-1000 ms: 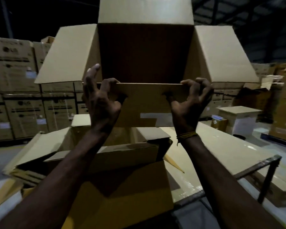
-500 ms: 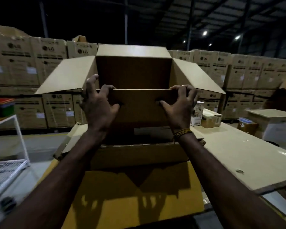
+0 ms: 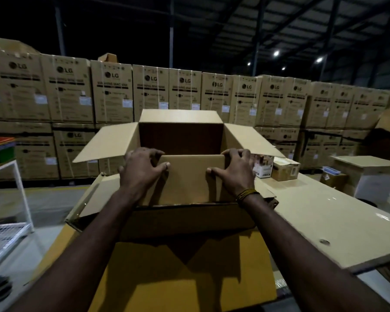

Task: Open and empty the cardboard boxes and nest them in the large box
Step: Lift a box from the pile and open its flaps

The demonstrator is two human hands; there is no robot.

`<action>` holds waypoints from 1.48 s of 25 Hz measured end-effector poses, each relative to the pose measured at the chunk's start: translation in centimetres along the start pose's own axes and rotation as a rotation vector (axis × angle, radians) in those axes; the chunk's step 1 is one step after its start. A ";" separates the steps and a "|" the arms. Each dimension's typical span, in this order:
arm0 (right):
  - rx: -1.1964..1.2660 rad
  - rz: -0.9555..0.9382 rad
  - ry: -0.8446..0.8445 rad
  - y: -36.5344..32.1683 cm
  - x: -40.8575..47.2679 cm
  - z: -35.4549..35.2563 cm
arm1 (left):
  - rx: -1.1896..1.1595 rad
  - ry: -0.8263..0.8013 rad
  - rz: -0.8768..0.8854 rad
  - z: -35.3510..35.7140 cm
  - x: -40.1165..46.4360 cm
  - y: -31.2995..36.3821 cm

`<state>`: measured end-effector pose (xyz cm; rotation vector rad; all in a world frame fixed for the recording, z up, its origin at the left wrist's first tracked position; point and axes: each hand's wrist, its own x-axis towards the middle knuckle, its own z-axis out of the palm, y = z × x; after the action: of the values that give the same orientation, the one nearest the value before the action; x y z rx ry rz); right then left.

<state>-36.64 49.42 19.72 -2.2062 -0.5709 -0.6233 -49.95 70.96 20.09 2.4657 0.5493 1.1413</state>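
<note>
A long wall of stacked brown printed cartons [image 3: 113, 91] fills the background from edge to edge under a dark roof. In front of it, on the right, stands a pale flat-topped work table [image 3: 324, 221]. The large open brown cardboard box [image 3: 189, 219] stands against the table's left edge, its near flap [image 3: 189, 273] hanging down toward the camera. Inside its mouth sits the smaller open plain cardboard box [image 3: 185, 181], upright, with its side flaps spread out left and right and its far flap raised; its lower part is hidden below the large box's rim. The left hand [image 3: 142, 172] grips the near wall's left top corner, fingers curled over the edge and thumb pressed on the outer face. The right hand [image 3: 234, 171], a band of threads at its wrist, grips the right top corner the same way. On the table beyond lie a small brown carton [image 3: 285, 168] and a small white printed packet [image 3: 262, 165], just beside each other.
</note>
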 end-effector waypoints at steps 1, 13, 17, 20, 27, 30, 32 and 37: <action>-0.021 0.014 -0.038 0.4 -0.1 0.5 | 0.000 -0.033 -0.023 0.7 -0.1 -0.5; -0.323 0.076 -0.636 4.5 -0.2 5.8 | 0.122 -0.575 -0.200 5.0 -2.1 -4.2; -0.364 0.064 -0.634 4.4 -0.2 5.6 | 0.228 -0.591 -0.170 5.3 -2.0 -2.8; -0.314 0.059 -0.585 4.8 -0.8 5.4 | 0.254 -0.611 -0.120 6.2 -2.4 -1.7; -0.137 -0.001 -0.522 7.1 -1.6 2.7 | 0.194 -0.661 0.051 10.5 -2.7 3.7; -0.091 -0.041 -0.527 9.4 -1.8 1.3 | 0.185 -0.654 0.093 12.8 -3.1 6.9; -0.036 -0.047 -0.521 11.6 -1.9 0.2 | 0.179 -0.648 0.104 14.2 -3.4 9.0; 0.079 -0.102 -0.454 17.9 -2.1 -3.7 | 0.103 -0.612 0.106 17.4 -4.7 15.1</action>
<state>-29.01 35.19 10.84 -2.2607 -0.9267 -0.1390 -36.28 52.88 13.85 2.7664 0.2986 0.3448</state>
